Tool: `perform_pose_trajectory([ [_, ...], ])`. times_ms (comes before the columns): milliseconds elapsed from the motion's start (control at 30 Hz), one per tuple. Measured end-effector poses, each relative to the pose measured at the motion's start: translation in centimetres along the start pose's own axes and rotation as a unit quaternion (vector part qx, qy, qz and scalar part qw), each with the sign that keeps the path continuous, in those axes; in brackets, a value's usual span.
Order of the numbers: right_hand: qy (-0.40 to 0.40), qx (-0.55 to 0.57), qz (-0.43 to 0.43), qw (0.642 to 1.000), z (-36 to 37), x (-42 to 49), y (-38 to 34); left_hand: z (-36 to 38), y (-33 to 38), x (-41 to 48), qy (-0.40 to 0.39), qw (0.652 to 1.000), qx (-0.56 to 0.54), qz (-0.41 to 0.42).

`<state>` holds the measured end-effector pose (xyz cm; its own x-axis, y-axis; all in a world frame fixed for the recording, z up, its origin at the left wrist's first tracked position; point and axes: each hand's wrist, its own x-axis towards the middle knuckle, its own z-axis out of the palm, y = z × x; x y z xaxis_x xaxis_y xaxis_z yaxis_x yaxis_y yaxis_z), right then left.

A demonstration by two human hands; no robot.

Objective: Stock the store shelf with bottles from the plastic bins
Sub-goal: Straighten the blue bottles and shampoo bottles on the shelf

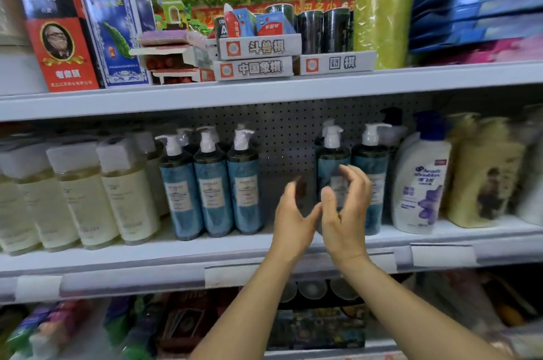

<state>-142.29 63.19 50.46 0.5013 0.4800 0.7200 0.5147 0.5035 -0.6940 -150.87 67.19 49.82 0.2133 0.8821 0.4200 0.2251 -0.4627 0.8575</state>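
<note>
On the middle shelf (164, 253) stand blue pump bottles: three in a row at the left (213, 183) and others at the right (333, 165), with a gap between the two groups. My left hand (289, 218) is raised in front of that gap, fingers relaxed, holding nothing. My right hand (346, 206) is beside it, in front of the right blue bottles, fingers loosely curved and empty. The thumbs of the two hands nearly touch. No plastic bin is in view.
Cream bottles (88, 192) fill the shelf's left part. A white shampoo bottle (420, 183) and yellow bottles (482, 174) stand at the right. Boxed board games (258, 59) and cartons sit on the upper shelf. Assorted goods lie on the lower shelf.
</note>
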Motion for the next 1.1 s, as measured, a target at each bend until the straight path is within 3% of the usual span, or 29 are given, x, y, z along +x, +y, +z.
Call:
perform_pose_trajectory([
  [133, -0.058, 0.004, 0.105, 0.993, -0.8, -0.2, 0.1, 1.9, 1.0, 1.5, -0.041, 0.999, -0.024, -0.016],
  [367, -0.084, 0.001, 0.138, 0.987, -1.1, 0.1, 0.0, 1.7, 1.3, 2.2, -0.08, 0.995, -0.034, -0.048],
  [500, -0.16, -0.003, 0.174, 0.972, -1.0, -0.3, 0.5, 0.0, 0.6, 2.2, -0.057, 0.997, -0.025, -0.056],
  [767, -0.224, -0.007, 0.22, 0.949, 1.0, 0.6, 1.5, -2.5, 0.5, 2.4, -0.031, 0.998, -0.031, -0.05],
  [967, -0.209, 0.001, 0.222, 0.953, 1.9, 0.3, 1.4, -0.8, -1.1, 0.9, 0.057, 0.995, 0.047, -0.065],
  [1100, -0.187, 0.017, 0.241, 0.952, 2.5, 0.4, 1.6, -0.2, -1.1, 0.1, 0.053, 0.993, 0.024, -0.106],
])
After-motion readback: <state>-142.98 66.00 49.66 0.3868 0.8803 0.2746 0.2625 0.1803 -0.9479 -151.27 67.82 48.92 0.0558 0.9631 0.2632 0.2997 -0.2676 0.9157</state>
